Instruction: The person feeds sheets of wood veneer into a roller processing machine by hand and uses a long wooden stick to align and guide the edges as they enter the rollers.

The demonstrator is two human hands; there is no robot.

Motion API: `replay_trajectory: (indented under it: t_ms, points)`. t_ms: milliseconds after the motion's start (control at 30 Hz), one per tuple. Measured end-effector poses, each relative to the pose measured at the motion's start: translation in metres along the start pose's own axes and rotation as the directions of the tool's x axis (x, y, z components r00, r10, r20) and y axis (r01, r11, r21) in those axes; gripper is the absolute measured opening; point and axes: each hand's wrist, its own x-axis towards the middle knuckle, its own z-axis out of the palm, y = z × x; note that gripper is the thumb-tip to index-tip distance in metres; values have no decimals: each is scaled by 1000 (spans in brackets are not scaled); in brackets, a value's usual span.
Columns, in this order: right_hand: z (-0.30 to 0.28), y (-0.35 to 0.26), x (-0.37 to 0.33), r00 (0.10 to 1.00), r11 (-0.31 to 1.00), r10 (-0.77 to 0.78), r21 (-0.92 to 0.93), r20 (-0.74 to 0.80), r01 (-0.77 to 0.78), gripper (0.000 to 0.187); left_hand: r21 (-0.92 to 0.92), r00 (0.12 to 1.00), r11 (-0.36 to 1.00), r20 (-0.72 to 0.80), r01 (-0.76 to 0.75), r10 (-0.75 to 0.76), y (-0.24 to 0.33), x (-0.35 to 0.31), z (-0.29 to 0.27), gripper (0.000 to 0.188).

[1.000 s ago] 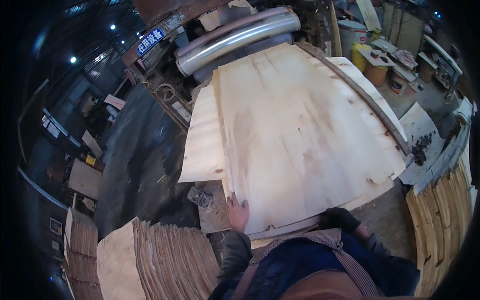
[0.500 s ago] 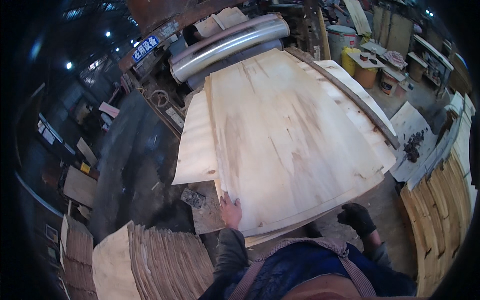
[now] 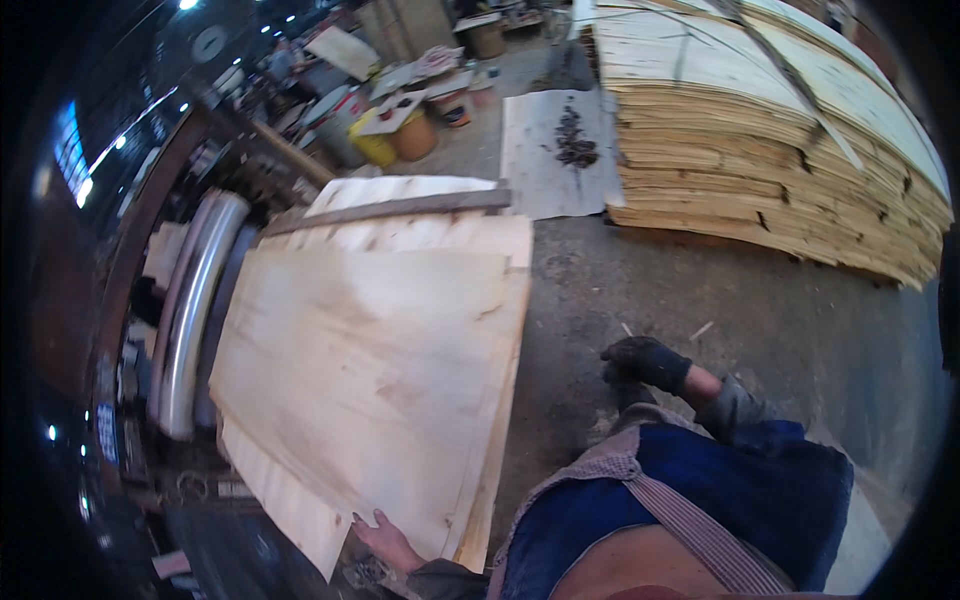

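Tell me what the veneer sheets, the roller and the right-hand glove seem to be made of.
Veneer sheets by the left hand: thin raw wood, apparently unpolished; pale, with brownish grain-like streaks.
Roller: probably metal, smooth and glossy; a bright reflection runs along it, though a shiny wrap is possible.
Right-hand glove: likely fabric, dark and matte; no weave is discernible, so a coating is possible.

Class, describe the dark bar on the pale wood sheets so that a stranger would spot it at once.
Start at the shiny metal roller on the left. Pale wood sheets spread to its right, reaching down to the left hand. Across their far part lies the dark bar, long and narrow where the sheets around it are broad and pale.
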Motion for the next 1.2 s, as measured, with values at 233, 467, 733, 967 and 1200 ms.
replay_trajectory:
  t_ms: [233, 467, 733, 967, 1200]
  points:
    - [-88, 28, -12, 902, 587, 431, 769, -31, -254, 25, -307, 947, 909, 64, -281, 314, 193, 3, 66, 47]
    - [-251, 77, -63, 810, 394, 543, 919, -222, -12, 28, -820, 606, 540, 336, -188, 722, 479, -67, 186, 45]
    - [-469, 60, -158, 474, 642, 56, 395, -879, 657, 41, -829, -160, 55, 172, -556, 972, 728, -239, 240, 44]
    - [-646, 95, -131, 263, 709, 278, 383, -924, 592, 36, -911, -423, -87, 101, -403, 900, 845, -309, 285, 43]
    - [-775, 133, -89, 54, 436, 708, 496, -704, 751, 42, -969, -395, 110, 191, -220, 899, 931, -296, 308, 40]
